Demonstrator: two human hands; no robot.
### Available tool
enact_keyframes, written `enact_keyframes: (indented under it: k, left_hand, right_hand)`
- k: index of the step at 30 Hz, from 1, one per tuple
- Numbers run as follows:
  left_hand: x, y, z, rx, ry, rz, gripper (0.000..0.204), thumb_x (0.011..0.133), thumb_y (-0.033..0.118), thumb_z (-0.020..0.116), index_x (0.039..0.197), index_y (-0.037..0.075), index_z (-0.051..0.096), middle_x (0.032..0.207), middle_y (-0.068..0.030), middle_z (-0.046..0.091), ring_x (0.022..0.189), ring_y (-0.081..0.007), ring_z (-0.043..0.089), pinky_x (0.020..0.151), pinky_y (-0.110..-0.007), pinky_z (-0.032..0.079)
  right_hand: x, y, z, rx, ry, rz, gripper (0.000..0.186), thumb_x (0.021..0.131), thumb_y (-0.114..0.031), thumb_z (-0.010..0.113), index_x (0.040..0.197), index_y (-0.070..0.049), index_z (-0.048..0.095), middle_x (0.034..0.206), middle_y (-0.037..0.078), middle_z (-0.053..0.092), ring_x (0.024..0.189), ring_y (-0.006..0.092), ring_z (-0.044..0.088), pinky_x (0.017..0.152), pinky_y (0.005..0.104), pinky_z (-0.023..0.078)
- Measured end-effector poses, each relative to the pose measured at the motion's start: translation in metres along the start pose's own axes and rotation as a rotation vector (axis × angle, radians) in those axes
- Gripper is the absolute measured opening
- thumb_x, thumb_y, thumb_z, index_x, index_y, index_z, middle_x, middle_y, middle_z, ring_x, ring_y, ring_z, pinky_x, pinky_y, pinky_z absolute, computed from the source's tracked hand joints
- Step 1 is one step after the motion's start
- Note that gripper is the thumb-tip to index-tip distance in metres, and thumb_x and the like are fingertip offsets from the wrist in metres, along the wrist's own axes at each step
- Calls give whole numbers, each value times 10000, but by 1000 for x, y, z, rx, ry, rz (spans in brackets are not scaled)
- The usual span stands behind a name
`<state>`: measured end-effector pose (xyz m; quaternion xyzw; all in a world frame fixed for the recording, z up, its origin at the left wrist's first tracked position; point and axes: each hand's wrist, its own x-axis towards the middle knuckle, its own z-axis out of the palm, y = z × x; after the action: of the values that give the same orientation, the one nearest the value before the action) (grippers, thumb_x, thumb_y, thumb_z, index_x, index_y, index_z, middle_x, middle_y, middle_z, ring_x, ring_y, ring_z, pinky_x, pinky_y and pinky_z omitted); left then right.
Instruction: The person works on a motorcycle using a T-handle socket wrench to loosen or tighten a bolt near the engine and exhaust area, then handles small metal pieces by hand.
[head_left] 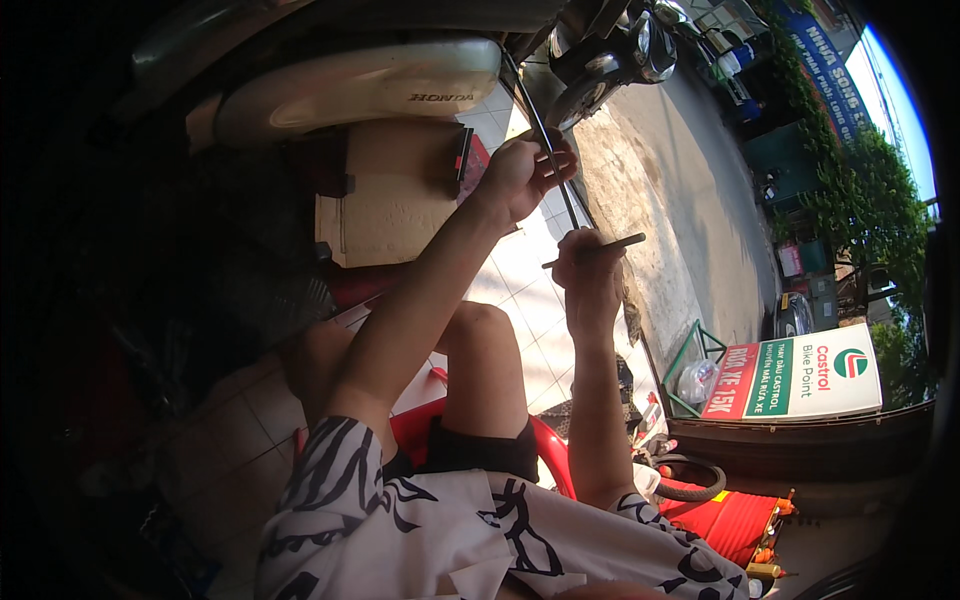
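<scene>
In the head view, a long, thin dark rod (538, 125) runs from beside a motorbike's pale body panel (330, 100) down toward me, with a crossbar (633, 240) at its near end. My left hand (525, 175) is curled around the middle of the rod. My right hand (590, 280) grips the crossbar end, its fingers wrapped round it. Whether the rod's far end touches the motorbike is too small to tell.
A cardboard sheet (385, 200) lies on the tiled floor (510, 340) below the motorbike. I sit on a red plastic chair (555, 450). Another motorbike (600, 70) stands ahead beside the pavement. At right are a signboard (810, 370), a tyre (700, 490) and red equipment (725, 525).
</scene>
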<state>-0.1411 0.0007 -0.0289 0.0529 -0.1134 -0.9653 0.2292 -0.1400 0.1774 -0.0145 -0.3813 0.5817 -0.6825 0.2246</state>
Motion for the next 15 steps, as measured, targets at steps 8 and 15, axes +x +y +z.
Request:
enact_keyframes:
  k: [8,15]
  left_hand:
    - [-10,-5,-16,241,-416,-72,208,947,58,555,1139,-20,533,1171,-215,624,1123,-290,618,997,-428,501]
    - [-6,-12,-14,198,-345,-22,178,897,-14,602,1073,5,581,1049,-154,657,1055,-295,641,973,-477,518]
  right_hand:
    - [12,-11,-21,1167,4,377,556,1021,-505,295,1221,-23,488,941,98,552,744,141,421,505,235,333]
    - [-3,-19,-35,-144,404,91,499,976,-128,452,1452,-87,308,1020,90,594,825,179,669,548,229,486]
